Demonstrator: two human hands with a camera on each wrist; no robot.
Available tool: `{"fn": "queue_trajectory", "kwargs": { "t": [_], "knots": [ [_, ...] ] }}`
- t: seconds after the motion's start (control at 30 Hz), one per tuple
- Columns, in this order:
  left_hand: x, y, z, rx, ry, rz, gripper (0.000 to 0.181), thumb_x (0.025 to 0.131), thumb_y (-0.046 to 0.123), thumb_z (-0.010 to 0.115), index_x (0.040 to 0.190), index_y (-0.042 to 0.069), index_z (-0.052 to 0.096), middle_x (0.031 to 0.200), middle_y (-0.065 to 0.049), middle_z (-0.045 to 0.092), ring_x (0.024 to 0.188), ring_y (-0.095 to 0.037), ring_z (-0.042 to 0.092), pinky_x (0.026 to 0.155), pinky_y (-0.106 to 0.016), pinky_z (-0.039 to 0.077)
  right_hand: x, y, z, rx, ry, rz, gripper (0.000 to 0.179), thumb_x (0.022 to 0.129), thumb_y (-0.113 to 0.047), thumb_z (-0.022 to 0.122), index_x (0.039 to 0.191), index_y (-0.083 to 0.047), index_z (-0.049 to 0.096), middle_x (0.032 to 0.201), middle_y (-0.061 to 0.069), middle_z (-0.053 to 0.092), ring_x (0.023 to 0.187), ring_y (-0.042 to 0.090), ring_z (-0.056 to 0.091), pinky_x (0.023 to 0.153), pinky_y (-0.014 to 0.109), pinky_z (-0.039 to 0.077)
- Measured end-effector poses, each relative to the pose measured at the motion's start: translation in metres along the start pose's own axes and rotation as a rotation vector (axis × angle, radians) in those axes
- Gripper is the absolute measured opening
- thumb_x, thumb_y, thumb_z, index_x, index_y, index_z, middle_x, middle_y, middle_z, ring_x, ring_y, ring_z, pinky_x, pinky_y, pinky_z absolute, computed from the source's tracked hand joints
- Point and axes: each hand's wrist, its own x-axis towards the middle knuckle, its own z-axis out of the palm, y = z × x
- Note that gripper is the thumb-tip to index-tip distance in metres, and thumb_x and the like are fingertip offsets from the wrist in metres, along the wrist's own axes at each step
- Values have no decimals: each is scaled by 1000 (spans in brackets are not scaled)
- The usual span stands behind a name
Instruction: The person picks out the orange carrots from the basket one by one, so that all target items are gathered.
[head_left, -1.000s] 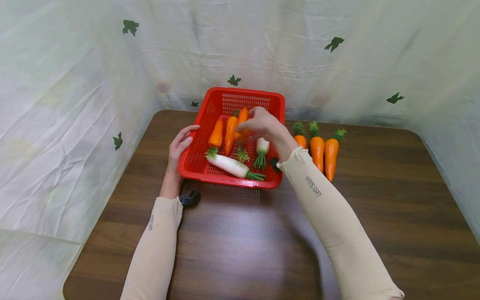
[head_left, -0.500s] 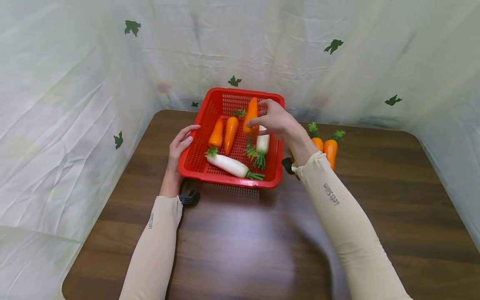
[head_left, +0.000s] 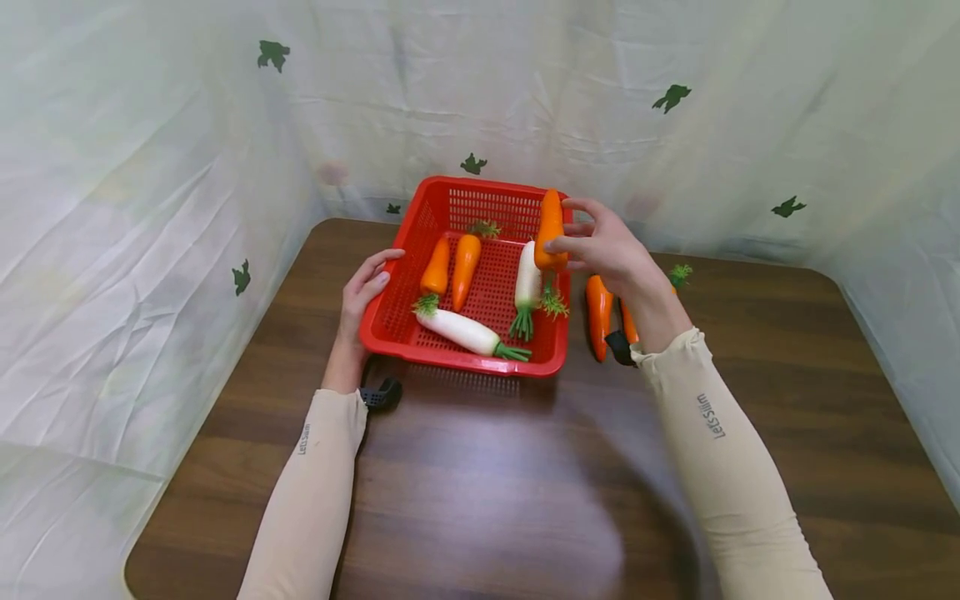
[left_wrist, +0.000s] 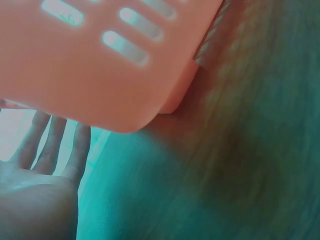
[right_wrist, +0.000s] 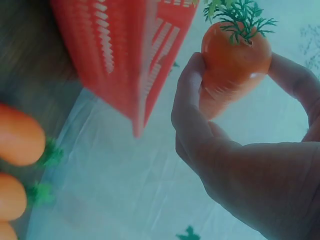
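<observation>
- We see the right hand (head_left: 611,250) with its fingers pinching a carrot (head_left: 551,227), raised at the right side of the red basket (head_left: 465,364)
- We see the left hand (head_left: 360,296), fingers nearly straight, touching the left rim
- Inside, we have two carrots (head_left: 465,271) and two radishes (head_left: 461,331)
- We find other carrots (head_left: 599,312) on the desk (head_left: 487,475), right

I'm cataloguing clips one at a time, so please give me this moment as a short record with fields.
left hand: touches the left side of the red basket
right hand: holds a carrot, raised at the basket's right side
in basket: two orange carrots, two white radishes
on table: other carrots, right of the basket, partly hidden
</observation>
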Motion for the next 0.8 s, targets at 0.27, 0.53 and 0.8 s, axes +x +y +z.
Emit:
{"fn": "queue_trajectory", "kwargs": {
  "t": [0.27,0.53,0.8],
  "knots": [
    [1,-2,-1,5,4,1,41,105,17,49,143,7,60,143,-17,56,124,-34,56,102,-32,57,-11,20,-23,20,35,28,80,100,-14,71,166,-13,26,164,18,38,135,33,54,115,49,49],
    [0,-3,-2,-8,-10,4,42,105,16,48,144,6,59,145,-21,53,124,-34,56,101,-32,58,-21,40,-50,40,23,43,77,103,-16,66,167,-14,23,167,17,34,129,26,57,115,47,48],
    [1,-2,-1,-7,-9,0,42,105,16,48,144,5,59,143,-18,55,124,-35,56,100,-32,58,-31,62,-74,17,41,80,80,104,-20,66,168,-14,20,170,17,30,141,29,50,118,49,45]
  ]
}}
